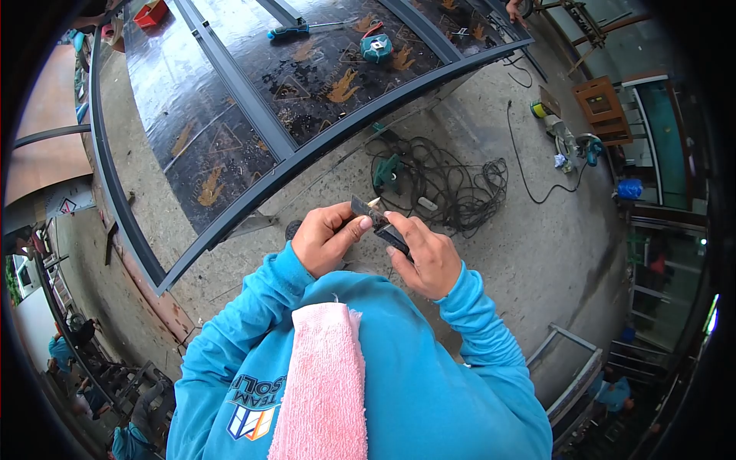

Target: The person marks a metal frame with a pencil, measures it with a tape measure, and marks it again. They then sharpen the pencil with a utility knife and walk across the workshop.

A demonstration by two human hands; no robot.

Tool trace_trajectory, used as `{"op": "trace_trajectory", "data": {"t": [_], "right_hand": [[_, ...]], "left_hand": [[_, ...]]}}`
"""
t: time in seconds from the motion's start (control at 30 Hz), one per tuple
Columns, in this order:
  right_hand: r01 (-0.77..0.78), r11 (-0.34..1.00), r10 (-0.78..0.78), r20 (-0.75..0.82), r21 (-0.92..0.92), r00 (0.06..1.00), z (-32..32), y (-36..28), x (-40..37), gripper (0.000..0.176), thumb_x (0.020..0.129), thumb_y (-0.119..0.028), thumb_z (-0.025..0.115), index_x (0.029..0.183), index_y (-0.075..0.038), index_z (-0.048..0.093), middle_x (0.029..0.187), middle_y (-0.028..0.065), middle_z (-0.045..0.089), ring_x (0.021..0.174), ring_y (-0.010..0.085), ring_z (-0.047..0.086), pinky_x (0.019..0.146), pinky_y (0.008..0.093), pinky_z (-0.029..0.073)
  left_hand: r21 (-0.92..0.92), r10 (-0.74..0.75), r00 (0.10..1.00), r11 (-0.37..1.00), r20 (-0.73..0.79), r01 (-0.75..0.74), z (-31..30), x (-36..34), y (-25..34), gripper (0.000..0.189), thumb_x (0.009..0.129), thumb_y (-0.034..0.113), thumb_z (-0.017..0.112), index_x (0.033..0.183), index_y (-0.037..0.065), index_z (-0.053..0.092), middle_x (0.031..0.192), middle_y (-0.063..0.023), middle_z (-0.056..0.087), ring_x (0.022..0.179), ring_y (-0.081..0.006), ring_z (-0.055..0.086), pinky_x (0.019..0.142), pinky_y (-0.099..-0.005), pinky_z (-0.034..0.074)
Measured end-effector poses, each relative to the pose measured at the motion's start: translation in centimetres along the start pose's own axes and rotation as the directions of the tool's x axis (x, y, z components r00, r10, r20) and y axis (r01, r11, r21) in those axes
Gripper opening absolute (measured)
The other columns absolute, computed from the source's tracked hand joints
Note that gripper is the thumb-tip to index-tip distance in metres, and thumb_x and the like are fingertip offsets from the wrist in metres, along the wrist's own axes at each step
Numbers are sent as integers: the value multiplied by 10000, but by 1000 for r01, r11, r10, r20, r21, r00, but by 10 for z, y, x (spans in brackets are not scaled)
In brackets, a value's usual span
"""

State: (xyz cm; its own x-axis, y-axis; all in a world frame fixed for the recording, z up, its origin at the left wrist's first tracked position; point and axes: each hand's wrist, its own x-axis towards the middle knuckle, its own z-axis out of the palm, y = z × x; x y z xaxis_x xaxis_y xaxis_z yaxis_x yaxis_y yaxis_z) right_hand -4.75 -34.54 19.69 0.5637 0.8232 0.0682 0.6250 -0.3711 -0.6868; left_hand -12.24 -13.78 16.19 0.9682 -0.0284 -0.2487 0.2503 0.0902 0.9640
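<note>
In front of my chest, both hands meet at a small tool (372,213) with a flat grey blade-like end and a dark grip. My left hand (328,239) is closed, its thumb and fingers pinching the flat grey end. The fingers of my right hand (426,257) wrap round the dark grip (393,239). A pale pointed tip (374,202) pokes out beside the grey end, close to my right index finger. It resembles a sharpened pencil point, but its other end is hidden.
Ahead stands a dark metal frame (249,195) over a black printed board (314,107). On the board lie a screwdriver (295,32), a green tape measure (376,47) and a red tray (150,13). Tangled black cable (452,184) covers floor beyond my hands. Other people work at the edges.
</note>
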Motion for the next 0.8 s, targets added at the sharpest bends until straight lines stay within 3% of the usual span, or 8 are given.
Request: {"op": "trace_trajectory", "data": {"t": [0.2,0.3,0.4,0.5,0.6,0.7,0.8], "right_hand": [[-8,1000,8,-3,-30,1000,1,-5,-1,547,845,-102,618,1349,-14,426,947,185,578,745,377,632,610,459,521],[-34,998,31,-46,-61,998,2,-9,0,543,846,-110,618,1348,-21,429,946,181,579,748,377,633,610,459,520],[-19,999,18,-35,-33,999,2,-10,0,543,847,-114,618,1349,-26,429,945,177,579,748,373,634,608,455,521],[7,999,-8,-18,-45,1000,3,-10,0,542,850,-115,618,1350,-27,428,944,178,578,746,368,634,608,450,523],[4,999,-5,-5,-53,1000,4,-12,1,543,851,-115,618,1351,-28,426,943,177,578,744,363,635,607,446,524],[7,998,-8,-10,-68,1000,4,-14,1,544,853,-115,617,1354,-27,424,938,175,577,741,361,635,605,445,524],[-19,998,17,-30,-59,999,4,-18,0,543,856,-115,615,1356,-26,423,933,172,578,736,361,635,600,444,523]], "left_hand": [[29,12,1000,1000,26,-13,-3,-2,-3,281,994,212,565,1105,-33,650,769,50,566,698,-22,439,588,-219,380],[237,-152,988,960,-17,152,-6,-4,15,287,992,200,568,1136,-37,641,791,47,576,722,-25,452,614,-219,401],[92,-19,999,995,-48,24,-4,-5,-3,276,986,191,580,1131,-36,641,804,44,581,736,-28,460,639,-216,414],[75,115,991,991,-71,-109,1,-9,5,272,983,184,585,1146,-26,642,802,47,576,744,-28,462,657,-207,419],[31,170,977,985,-128,-167,4,-10,1,240,971,190,606,1057,-26,665,768,43,559,719,-24,444,618,-214,400],[216,-20,995,976,-95,40,-6,-16,9,223,955,192,629,937,-27,663,732,31,541,689,-22,417,568,-237,370],[262,-94,982,956,-166,136,-7,-18,21,236,934,198,654,853,-23,644,679,22,511,648,-33,394,526,-266,340]]}}
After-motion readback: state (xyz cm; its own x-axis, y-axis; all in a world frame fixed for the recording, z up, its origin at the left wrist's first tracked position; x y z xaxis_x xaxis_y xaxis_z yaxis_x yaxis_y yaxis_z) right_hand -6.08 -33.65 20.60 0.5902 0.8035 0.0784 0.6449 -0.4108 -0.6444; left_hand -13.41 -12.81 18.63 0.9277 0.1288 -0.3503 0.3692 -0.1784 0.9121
